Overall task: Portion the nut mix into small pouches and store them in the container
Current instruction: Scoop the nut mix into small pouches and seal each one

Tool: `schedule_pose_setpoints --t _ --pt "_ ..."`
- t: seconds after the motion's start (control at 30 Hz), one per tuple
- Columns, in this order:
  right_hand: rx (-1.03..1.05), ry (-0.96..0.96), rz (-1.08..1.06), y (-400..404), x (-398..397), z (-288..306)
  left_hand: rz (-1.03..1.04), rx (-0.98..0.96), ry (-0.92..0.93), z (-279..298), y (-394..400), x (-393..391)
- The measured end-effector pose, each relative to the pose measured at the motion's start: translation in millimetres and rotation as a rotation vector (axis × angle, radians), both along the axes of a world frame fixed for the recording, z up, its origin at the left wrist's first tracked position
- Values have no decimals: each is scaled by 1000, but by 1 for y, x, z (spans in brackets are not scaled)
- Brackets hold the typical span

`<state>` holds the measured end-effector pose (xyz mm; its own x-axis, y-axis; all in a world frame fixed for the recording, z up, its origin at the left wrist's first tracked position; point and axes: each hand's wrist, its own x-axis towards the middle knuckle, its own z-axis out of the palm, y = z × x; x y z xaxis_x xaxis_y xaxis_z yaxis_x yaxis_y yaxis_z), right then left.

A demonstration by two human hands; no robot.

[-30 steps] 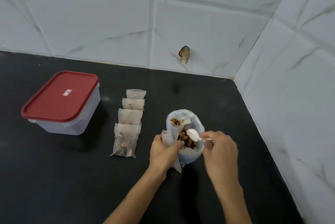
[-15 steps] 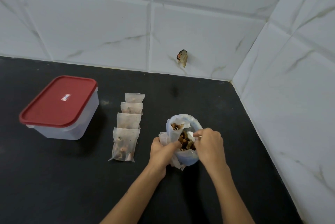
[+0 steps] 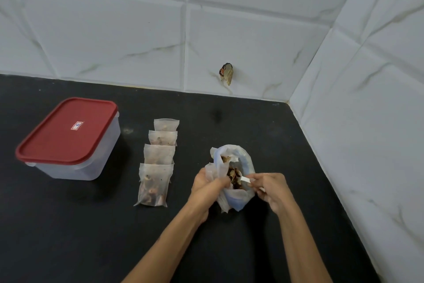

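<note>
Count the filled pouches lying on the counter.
4, in one overlapping row between the red-lidded container and the nut bag: farthest, second, third, nearest. The left hand holds another pouch, partly hidden, not counted.

Spoon [image 3: 246,179]: only a short white stretch shows; bowl end buried in nut mix [image 3: 234,176], handle swallowed by right hand [image 3: 271,191].

Small pouch [image 3: 212,173] under left hand [image 3: 207,185]: mostly covered by fingers, contents not readable.

Four filled pouches [image 3: 156,183] overlap in a row toward the counter's back edge; each hides the lower part of the next.

Lid label [image 3: 77,125] too small to read.

Container [image 3: 68,165] contents not discernible through cloudy wall.

Both forearms cut off at bottom edge.
</note>
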<state>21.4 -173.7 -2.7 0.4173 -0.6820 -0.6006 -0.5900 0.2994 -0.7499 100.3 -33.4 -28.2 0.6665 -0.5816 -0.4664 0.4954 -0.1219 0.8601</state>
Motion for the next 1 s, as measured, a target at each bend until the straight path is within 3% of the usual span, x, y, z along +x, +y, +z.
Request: schedule_pose_setpoints --t 0.13,0.33,0.5,0.83,0.9,1.0 --pt "114 -74 -65 2 -4 -5 -28 22 11 1 3 0" --pt "-264 61 76 7 9 -13 -119 55 -42 3 9 -2" --pt "104 -109 -61 6 2 -9 -124 64 -48 0 11 -1" --pt "243 -192 -137 0 -2 -8 -9 5 -22 4 15 -6" --pt "252 -212 -142 2 -4 -7 26 26 -85 7 16 -9" --pt "233 -265 -162 4 -7 -3 131 173 -337 13 16 -13"
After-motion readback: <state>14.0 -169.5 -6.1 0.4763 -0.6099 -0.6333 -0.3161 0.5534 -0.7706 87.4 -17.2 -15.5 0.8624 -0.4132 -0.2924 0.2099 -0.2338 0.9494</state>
